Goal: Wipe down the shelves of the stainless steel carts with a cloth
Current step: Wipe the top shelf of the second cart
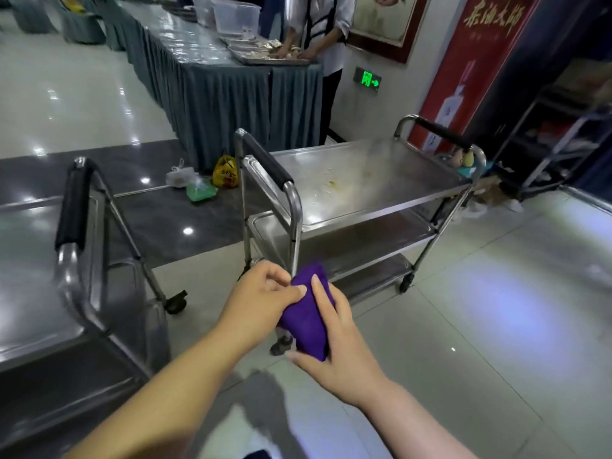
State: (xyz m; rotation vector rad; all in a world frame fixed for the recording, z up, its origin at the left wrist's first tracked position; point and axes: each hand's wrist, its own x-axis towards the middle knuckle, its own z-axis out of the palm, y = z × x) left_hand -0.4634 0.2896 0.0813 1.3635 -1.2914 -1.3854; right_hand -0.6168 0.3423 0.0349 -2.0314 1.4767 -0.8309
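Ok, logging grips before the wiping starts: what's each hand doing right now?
Left hand: pinches the edge of the purple cloth.
Right hand: grips the same cloth.

The shiny stainless steel cart [36, 286] at left runs off the edge; the right hand [341, 346] covers part of the purple cloth [306, 323].

pale glossy floor tiles [496, 309] are reflecting ceiling lights, and a dark grey strip [149, 173] is crossing them. a long bench [212, 104] in a pleated blue-grey skirt is running back on the left, carrying clear tubs [236, 14] and metal trays [265, 56]; a person [331, 24] is standing at its near end. a green exit sign [367, 79] is glowing low on the white wall [390, 97], near a red banner [477, 61]. plastic bags [225, 172] are lying on the floor.
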